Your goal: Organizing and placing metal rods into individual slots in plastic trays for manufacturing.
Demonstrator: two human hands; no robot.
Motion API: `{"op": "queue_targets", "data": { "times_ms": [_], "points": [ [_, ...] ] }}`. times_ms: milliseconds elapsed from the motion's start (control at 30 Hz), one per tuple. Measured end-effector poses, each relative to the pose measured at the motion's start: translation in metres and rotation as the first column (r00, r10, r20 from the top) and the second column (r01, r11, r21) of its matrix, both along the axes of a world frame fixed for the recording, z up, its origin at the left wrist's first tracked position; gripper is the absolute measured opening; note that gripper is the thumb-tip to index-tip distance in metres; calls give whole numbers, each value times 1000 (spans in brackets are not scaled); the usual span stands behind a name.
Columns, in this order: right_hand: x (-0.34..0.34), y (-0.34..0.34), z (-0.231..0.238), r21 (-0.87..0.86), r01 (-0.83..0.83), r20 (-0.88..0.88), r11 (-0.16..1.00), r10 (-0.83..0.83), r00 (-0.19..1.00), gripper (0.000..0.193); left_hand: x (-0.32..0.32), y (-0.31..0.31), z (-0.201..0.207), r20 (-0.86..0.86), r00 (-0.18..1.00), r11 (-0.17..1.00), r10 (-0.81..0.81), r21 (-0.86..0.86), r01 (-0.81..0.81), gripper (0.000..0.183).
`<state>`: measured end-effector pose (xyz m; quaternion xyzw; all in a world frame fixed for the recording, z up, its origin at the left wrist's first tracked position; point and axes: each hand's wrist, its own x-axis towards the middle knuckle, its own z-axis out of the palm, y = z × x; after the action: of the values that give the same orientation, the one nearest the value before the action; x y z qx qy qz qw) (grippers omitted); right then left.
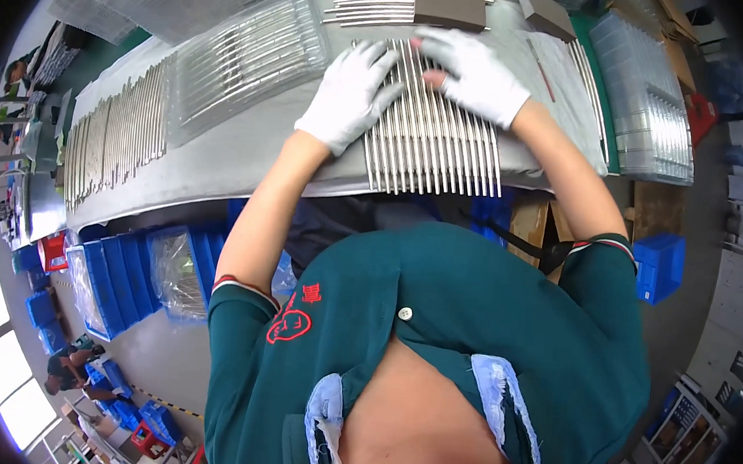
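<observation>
A row of shiny metal rods point(435, 141) lies side by side on the cloth-covered table, their near ends jutting toward me. My left hand point(352, 91), in a white glove, rests along the row's left side with its fingers stretched out. At the far right part of the row is my right hand point(471, 74), in a white glove that leaves some fingertips bare. Its fingers are spread and touch the rods, and motion blurs it slightly. Neither hand is wrapped around a rod.
Left of the row stands a clear plastic tray point(246, 56) of rods; farther left lie more rods point(117, 133). At the back are a brown block point(450, 5) and a second block point(546, 13). Clear trays point(644, 96) stack at right. Blue bins point(124, 274) stand below the table.
</observation>
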<state>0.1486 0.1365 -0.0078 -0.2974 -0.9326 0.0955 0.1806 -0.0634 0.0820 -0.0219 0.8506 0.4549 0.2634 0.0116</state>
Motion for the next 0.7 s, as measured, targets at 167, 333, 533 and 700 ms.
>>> {"op": "queue_targets", "data": {
  "times_ms": [167, 333, 533, 700],
  "points": [
    [-8, 18, -17, 57, 136, 87, 989, -140, 986, 39, 8, 37, -10, 28, 999, 998, 41, 38, -42, 32],
    [-28, 11, -15, 154, 274, 44, 949, -283, 958, 34, 14, 46, -19, 71, 986, 983, 148, 100, -155, 26],
    [-24, 13, -26, 186, 279, -22, 942, -280, 960, 30, 14, 48, -23, 48, 979, 978, 198, 52, -201, 26],
    [-21, -6, -25, 129, 320, 25, 939, -326, 945, 28, 19, 24, -21, 76, 978, 975, 194, 97, -201, 29]
  ]
}}
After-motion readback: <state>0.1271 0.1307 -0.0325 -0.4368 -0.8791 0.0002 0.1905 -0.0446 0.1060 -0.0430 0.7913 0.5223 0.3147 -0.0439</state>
